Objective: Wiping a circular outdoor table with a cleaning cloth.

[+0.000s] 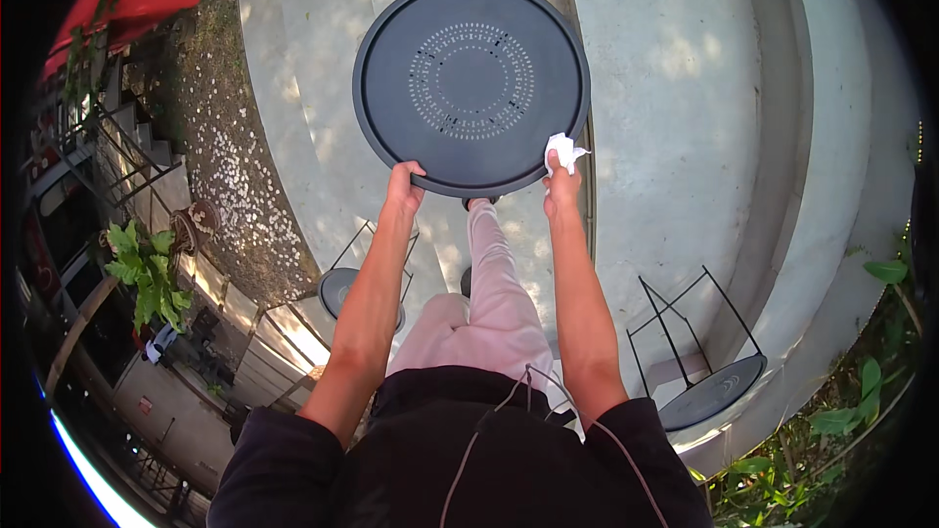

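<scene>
A large round dark grey tabletop or tray (473, 81) with a raised rim and a ring of small perforations or marks lies in front of me. At its lower left edge, my left hand (405, 187) grips the rim, thumb on top. My right hand (562, 180) is at the lower right edge, pressing a crumpled white cloth or tissue (562, 152) against the rim. Whatever holds the round top up is hidden beneath it; my fingers under the rim are hidden too.
Small round tables or stools with thin black metal legs stand at lower left (341, 290) and lower right (715, 392). Concrete steps (675, 88) curve along the right. Gravel ground (242, 183) and a leafy plant (147, 271) lie left; a person is far off at left.
</scene>
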`<act>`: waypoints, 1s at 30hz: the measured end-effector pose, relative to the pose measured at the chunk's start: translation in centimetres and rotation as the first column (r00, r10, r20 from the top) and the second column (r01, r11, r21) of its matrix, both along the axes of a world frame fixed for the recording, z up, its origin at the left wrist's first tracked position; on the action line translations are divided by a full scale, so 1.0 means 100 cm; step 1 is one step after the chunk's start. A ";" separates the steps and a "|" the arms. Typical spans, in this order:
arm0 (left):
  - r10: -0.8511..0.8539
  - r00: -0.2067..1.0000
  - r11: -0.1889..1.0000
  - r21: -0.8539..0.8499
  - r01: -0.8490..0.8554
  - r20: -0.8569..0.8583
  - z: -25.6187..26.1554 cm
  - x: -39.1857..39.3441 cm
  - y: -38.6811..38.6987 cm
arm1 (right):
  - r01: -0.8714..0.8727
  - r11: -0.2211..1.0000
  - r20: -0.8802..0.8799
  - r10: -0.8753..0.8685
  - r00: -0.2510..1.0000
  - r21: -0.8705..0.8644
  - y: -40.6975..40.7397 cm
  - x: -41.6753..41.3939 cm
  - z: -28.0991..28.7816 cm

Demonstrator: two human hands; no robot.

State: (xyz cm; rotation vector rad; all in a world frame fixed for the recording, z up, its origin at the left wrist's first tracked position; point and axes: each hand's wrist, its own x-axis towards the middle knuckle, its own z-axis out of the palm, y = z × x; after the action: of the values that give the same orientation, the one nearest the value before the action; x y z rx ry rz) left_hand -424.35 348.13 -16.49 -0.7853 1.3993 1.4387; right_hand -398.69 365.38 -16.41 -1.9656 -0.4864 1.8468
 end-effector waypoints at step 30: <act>-0.453 0.812 0.809 0.214 0.548 -0.367 0.337 -0.027 0.174 | 0.639 0.743 -0.421 -0.524 0.741 0.200 -0.041 0.006 0.280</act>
State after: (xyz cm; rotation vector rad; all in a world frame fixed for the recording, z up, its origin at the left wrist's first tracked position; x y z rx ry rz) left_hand -427.04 365.49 17.24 0.0334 1.4151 1.3274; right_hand -398.05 361.26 11.55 -1.3158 -0.0328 1.5072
